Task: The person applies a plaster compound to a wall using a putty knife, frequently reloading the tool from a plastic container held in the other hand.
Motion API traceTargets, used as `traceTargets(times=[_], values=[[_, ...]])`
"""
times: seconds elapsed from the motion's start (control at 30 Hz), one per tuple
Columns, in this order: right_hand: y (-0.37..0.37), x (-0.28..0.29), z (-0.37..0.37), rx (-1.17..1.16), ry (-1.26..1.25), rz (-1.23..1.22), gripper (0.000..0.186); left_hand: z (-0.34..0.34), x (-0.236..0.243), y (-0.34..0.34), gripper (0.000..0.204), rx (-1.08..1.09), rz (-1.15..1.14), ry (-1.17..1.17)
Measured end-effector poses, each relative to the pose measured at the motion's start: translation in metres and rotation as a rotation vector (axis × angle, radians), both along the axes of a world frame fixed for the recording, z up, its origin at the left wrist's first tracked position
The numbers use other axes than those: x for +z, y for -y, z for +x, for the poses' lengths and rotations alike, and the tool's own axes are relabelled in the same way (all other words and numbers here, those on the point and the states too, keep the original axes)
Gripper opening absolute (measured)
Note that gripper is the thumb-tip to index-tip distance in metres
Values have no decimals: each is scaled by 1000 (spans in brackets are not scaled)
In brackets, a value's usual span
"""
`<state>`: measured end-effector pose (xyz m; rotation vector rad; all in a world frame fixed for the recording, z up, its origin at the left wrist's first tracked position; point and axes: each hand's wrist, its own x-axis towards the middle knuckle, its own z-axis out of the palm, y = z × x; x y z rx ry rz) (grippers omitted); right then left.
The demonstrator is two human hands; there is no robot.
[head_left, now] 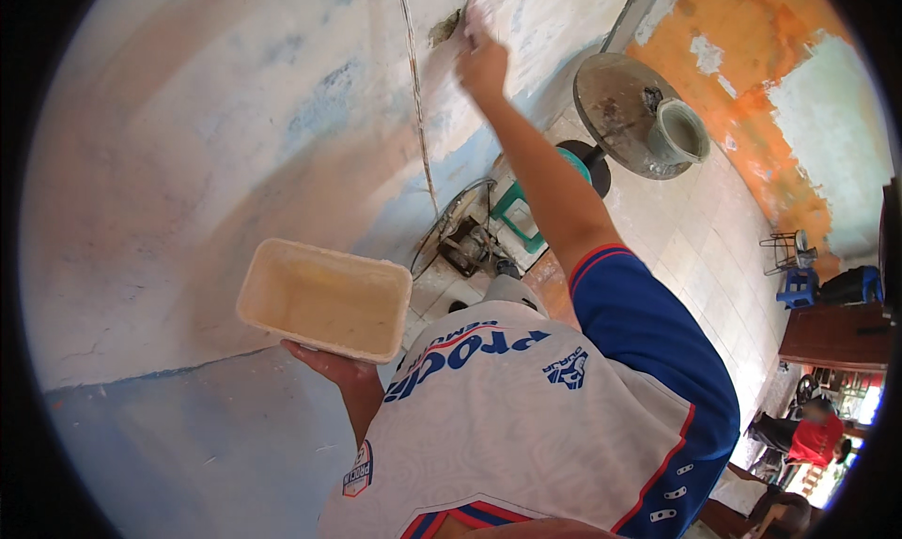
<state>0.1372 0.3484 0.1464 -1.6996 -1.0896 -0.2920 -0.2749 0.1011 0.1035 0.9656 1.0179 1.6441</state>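
Observation:
My left hand supports a cream rectangular plastic tub from underneath and along its near side, with most of the fingers hidden. The tub is tilted so its inside shows, smeared with a pale coating. My right arm reaches up to the patchy white and blue wall. There my right hand is closed around a whitish, pinkish object, too blurred to name, held against or close to the wall. Just left of it is a dark, rough hole in the plaster.
A cable runs down the wall. Below stand a green stool and a dusty round table with a grey bucket. A peeling orange wall rises on the right. Another person in red is far off at lower right.

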Motion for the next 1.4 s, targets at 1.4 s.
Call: traceTargets(times=[1.4], values=[[-12, 3, 44, 189, 417, 239, 43, 233, 3, -65, 67, -146, 16, 711]])
